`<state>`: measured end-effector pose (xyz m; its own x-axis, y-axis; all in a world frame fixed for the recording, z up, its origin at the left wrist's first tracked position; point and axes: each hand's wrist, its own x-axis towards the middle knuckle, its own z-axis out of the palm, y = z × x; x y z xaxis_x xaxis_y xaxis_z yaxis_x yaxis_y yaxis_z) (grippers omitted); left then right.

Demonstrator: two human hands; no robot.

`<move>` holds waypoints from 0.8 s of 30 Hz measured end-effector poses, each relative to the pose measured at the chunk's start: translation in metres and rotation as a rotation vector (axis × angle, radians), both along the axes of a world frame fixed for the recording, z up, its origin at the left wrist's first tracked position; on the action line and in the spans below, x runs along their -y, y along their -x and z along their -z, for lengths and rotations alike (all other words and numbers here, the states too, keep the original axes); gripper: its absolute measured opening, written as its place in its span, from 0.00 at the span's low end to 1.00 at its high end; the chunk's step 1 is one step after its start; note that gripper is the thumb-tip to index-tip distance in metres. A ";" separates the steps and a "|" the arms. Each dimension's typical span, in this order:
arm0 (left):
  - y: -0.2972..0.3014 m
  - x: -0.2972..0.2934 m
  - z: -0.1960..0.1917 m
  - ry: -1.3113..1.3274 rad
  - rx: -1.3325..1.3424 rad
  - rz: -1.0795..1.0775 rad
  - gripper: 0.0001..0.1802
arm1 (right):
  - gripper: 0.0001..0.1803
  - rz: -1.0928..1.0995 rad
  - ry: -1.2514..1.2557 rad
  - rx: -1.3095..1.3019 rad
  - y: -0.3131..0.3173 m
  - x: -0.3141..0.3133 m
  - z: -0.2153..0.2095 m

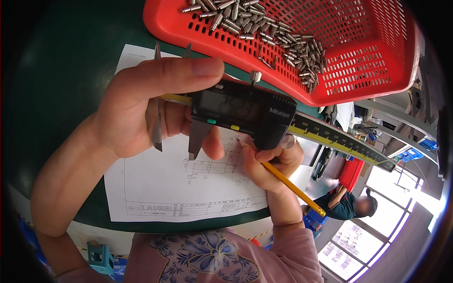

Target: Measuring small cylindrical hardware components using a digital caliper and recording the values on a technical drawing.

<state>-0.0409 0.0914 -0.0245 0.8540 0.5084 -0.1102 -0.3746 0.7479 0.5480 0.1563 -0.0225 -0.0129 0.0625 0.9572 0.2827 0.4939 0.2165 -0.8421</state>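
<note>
My left hand [130, 96] grips a digital caliper [231, 107], its thumb lying along the top of the black display housing and fingers curled behind. The caliper's jaws stand apart, with no part visible between them. Its scaled beam slants down to the right. Under the housing, my right hand [269, 172] is closed around a yellow pencil [290, 185], close to the caliper's thumb roller. The pencil's dark tip meets or hovers over a white technical drawing [155, 191] with handwritten marks; I cannot tell which. The caliper and both hands hide part of the sheet.
A red perforated basket [309, 96] stands beyond the paper, with many small silvery metal pins [245, 23] inside. The sheet lies on a dark green table [61, 61]. At the far right, a person [344, 203] sits or stands near another red basket [351, 173].
</note>
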 end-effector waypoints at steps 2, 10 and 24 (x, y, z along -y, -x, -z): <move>0.000 0.000 0.000 -0.003 0.012 0.002 0.24 | 0.14 -0.044 -0.010 0.012 -0.002 0.000 0.001; 0.002 0.000 0.001 -0.030 0.027 0.011 0.24 | 0.13 -0.054 -0.009 0.018 0.000 0.001 0.001; 0.001 0.001 0.001 0.012 0.035 -0.002 0.24 | 0.14 -0.077 -0.011 0.051 0.000 0.000 -0.002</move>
<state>-0.0423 0.0905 -0.0255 0.8567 0.5086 -0.0859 -0.3947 0.7536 0.5257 0.1562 -0.0224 -0.0111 -0.0256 0.9555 0.2937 0.5179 0.2640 -0.8137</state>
